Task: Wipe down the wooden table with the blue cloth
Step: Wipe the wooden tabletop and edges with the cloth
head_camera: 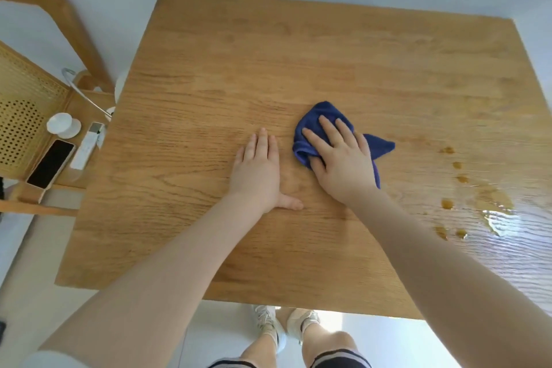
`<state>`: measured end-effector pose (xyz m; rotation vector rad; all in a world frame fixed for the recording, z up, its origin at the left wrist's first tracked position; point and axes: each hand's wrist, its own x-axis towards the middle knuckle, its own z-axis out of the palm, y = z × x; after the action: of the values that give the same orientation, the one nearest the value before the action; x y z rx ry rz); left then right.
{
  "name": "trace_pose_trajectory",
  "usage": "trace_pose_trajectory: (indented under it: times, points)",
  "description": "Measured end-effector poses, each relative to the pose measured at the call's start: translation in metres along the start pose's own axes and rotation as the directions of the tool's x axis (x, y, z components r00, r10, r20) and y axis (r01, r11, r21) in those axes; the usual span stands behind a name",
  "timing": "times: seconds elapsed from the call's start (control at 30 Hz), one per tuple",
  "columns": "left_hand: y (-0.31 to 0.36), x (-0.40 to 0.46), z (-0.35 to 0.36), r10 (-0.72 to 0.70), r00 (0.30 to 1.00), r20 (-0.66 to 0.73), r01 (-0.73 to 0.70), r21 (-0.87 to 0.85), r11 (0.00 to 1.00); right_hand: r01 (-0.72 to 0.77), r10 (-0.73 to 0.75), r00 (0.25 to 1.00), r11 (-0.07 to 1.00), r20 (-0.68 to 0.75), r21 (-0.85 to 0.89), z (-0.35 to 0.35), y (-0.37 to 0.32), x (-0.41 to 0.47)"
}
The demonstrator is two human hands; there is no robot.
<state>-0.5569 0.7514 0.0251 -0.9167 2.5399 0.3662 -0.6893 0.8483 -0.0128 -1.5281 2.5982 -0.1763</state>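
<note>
At the far left we see a chair point(35, 116) with a woven cane back, and on its seat a phone point(50, 164) lying screen up, a white remote point(86, 148) just beside it, and a small white lid-like piece point(62, 125) behind them. The wooden bench point(239, 69) fills most of the view. Our left hand point(258, 169) lies flat on the bench near its middle, fingers straight and together, thumb stretched out to the side, holding nothing. Just beside it, our right hand point(340, 157) presses down on the blue cloth point(322, 116), fingers spread over the crumpled fabric, a ring on one finger. The cloth lies bunched on the bench under that hand. Further right, amber drops point(447, 203) and a shiny wet puddle point(497, 224) sit on the wood near the bench's right edge.
</note>
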Motion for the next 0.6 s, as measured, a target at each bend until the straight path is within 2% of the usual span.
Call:
trace_pose_trajectory:
  times: [0.1,0.17,0.23,0.33,0.43,0.5,0.6]
  points:
    - [0.001,-0.001,-0.003,0.003,1.0,0.008,-0.003,-0.01,1.0,0.154,-0.154,0.987,0.988,0.044,0.018,0.0,0.002,-0.035]
    - [0.003,-0.002,-0.005,-0.003,1.0,0.021,0.003,-0.009,1.0,0.18,-0.183,0.979,0.983,0.094,0.035,-0.005,0.015,-0.027]
    - [0.003,0.001,-0.006,-0.007,1.0,0.029,0.006,0.013,1.0,0.094,-0.094,0.993,0.996,0.07,0.011,-0.007,0.028,-0.005]
    - [0.005,0.003,-0.005,-0.02,0.998,0.052,0.018,0.042,0.999,-0.116,0.116,0.992,0.993,0.047,-0.011,-0.01,0.045,0.034]
    - [0.007,0.004,-0.006,-0.038,0.997,0.062,0.036,0.037,0.999,-0.171,0.171,0.984,0.985,0.052,0.003,-0.015,0.044,0.046]
    - [0.01,0.001,-0.007,-0.058,0.996,0.074,0.055,0.04,0.998,-0.094,0.094,0.995,0.996,0.042,-0.002,-0.011,0.036,0.024]
    - [0.013,-0.001,-0.009,-0.09,0.992,0.094,0.085,0.053,0.995,0.117,-0.117,0.993,0.993,0.009,0.03,-0.005,0.03,-0.028]
